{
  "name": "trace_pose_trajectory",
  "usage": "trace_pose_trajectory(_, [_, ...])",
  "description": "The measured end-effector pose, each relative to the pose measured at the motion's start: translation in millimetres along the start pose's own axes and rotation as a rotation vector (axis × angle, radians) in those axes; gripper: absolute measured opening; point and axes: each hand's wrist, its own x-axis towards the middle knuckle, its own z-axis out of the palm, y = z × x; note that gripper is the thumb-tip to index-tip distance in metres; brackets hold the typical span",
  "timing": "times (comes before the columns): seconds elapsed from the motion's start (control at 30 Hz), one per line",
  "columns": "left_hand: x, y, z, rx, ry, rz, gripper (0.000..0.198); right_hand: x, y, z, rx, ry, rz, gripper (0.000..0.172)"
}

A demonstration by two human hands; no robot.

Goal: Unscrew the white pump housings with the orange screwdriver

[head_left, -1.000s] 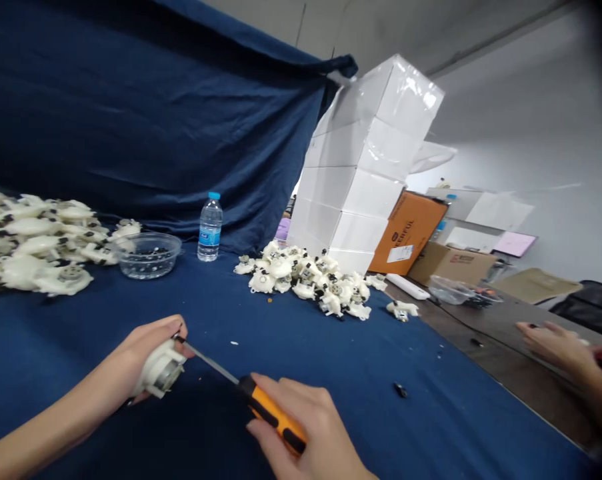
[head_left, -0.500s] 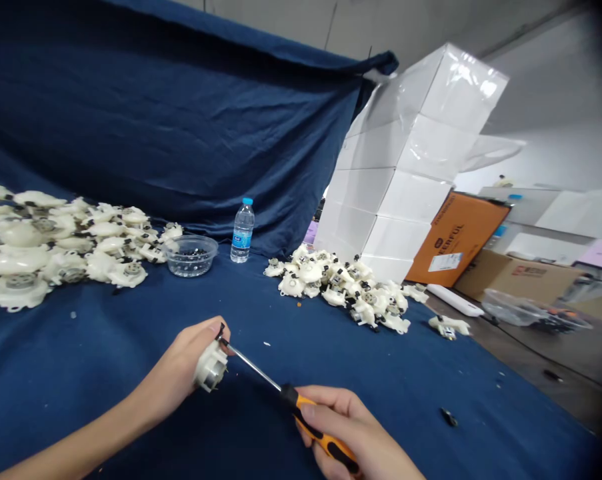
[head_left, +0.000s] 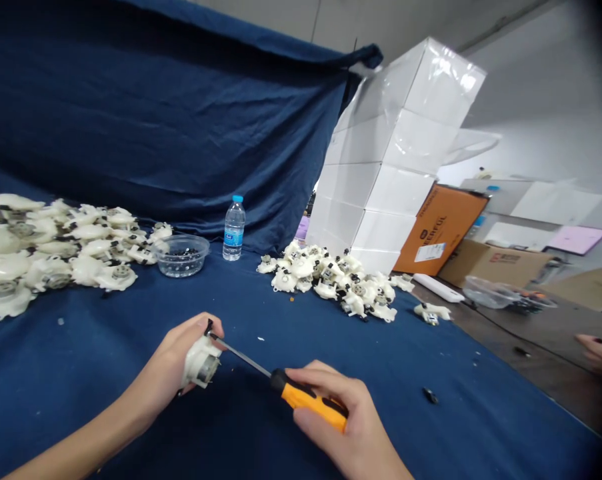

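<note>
Orange plastic with black insets forms the handle of the screwdriver (head_left: 308,399), which is gripped in the closed right hand (head_left: 348,430). Its steel shaft is angled up and to the left, with the tip set against the top edge of a white plastic housing (head_left: 201,363). The housing is clasped in the left hand (head_left: 171,363), fingers curled round it and thumb beside the tip, low over the blue cloth (head_left: 105,400) at the near side of the table; whether it rests on the cloth cannot be told. The step in hand is judged to be the working of a fastener on the housing, though whether it is being driven in or backed out cannot be told. A further turn would call for the tip to be kept seated and in line, and for the housing to be braced against twisting. Counted: one screwdriver; one housing in hand; two heaps of like white parts, the left heap (head_left: 55,247) and the central heap (head_left: 331,280), each too dense to count; one stray part (head_left: 431,312) just right of the central heap; one clear bowl (head_left: 182,255); one water bottle (head_left: 233,228); one small black piece (head_left: 429,395) on the cloth. A second person's hand (head_left: 601,350) is noted at the right edge, well apart.
</note>
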Motion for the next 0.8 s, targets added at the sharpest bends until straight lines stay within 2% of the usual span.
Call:
trace_pose_trajectory(0.1, [-2, 0, -0.9, 0.019, 0.012, 0.027, 0.036, 5, -2, -2, 0.476, -0.094, 0.436, 0.044])
trace_pose_trajectory(0.13, [-2, -1, -1.2, 0.032, 0.0, 0.031, 0.037, 7, -3, -2, 0.546, -0.154, 0.517, 0.042])
trace_pose_trajectory(0.2, [0, -4, -2.2, 0.063, -0.022, 0.022, 0.039, 9, -5, -2, 0.546, -0.278, 0.584, 0.034])
trace_pose_trajectory(0.27, [1, -7, -3.7, 0.094, -0.021, 0.009, 0.04, 8, -6, -1, 0.426, -0.355, 0.57, 0.035])
trace_pose_trajectory(0.33, [2, -8, -4.8, 0.112, -0.009, 0.008, 0.038, 6, -6, 0, 0.204, -0.308, 0.47, 0.034])
trace_pose_trajectory(0.37, [2, -7, -5.0, 0.113, -0.007, 0.006, 0.037, 4, -6, 0, 0.05, -0.254, 0.36, 0.03])
trace_pose_trajectory(0.43, [0, -4, -4.6, 0.102, -0.017, -0.007, 0.036, 1, -3, 0, -0.302, -0.156, 0.049, 0.025])
trace_pose_trajectory(0.5, [-2, -1, -3.8, 0.086, -0.037, -0.014, 0.034, -2, 0, 1, -0.582, -0.135, -0.237, 0.03])
trace_pose_trajectory(0.53, [-3, 1, -3.5, 0.08, -0.048, -0.01, 0.033, -3, 1, 2, -0.653, -0.143, -0.311, 0.034])
trace_pose_trajectory(0.6, [-5, 2, -4.0, 0.071, -0.066, -0.003, 0.032, -6, 1, 3, -0.663, -0.123, -0.293, 0.036])
trace_pose_trajectory(0.67, [-5, 1, -5.7, 0.061, -0.069, -0.011, 0.032, -9, -1, 6, -0.516, -0.04, -0.164, 0.037])
trace_pose_trajectory(0.73, [-4, 0, -7.9, 0.064, -0.059, -0.012, 0.032, -10, -2, 7, -0.225, -0.005, 0.026, 0.043])
trace_pose_trajectory(0.8, [-5, -1, -9.1, 0.079, -0.038, 0.009, 0.032, -8, -2, 6, 0.16, -0.067, 0.251, 0.045])
